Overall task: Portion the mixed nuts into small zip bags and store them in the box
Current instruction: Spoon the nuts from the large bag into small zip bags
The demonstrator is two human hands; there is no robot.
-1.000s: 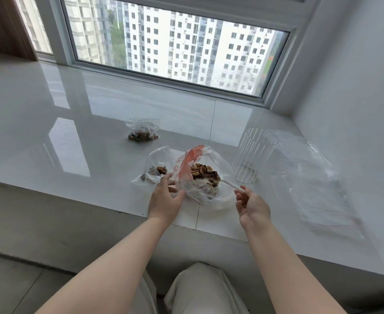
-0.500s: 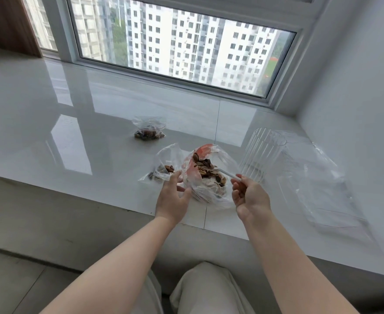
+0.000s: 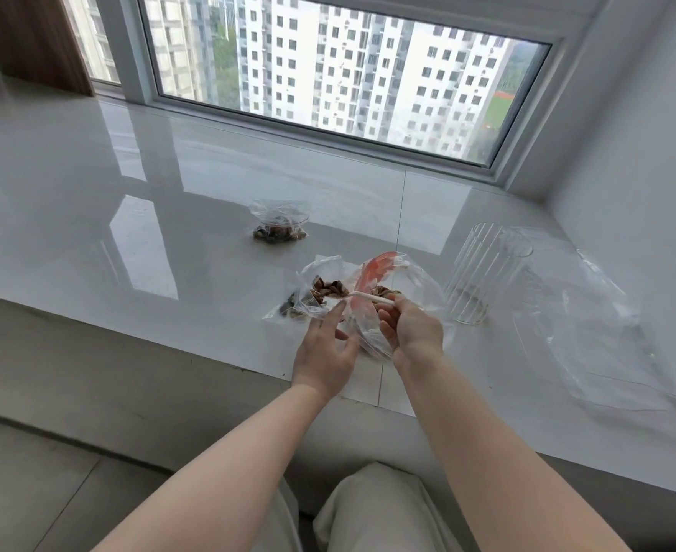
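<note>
Near the bench's point(image 3: 89, 272) front edge, my left hand point(image 3: 324, 352) is hovering with fingers spread wide by the small zip bag point(image 3: 320, 290); my right hand point(image 3: 412, 332) is pinching a white spoon point(image 3: 368, 298) over the big nut bag point(image 3: 400, 280). The film is feeling light, limp and slippery, so I'm aiming for its mouth. The spoon's bowl is hidden. Farther back a filled bag point(image 3: 278, 227) is lying.
</note>
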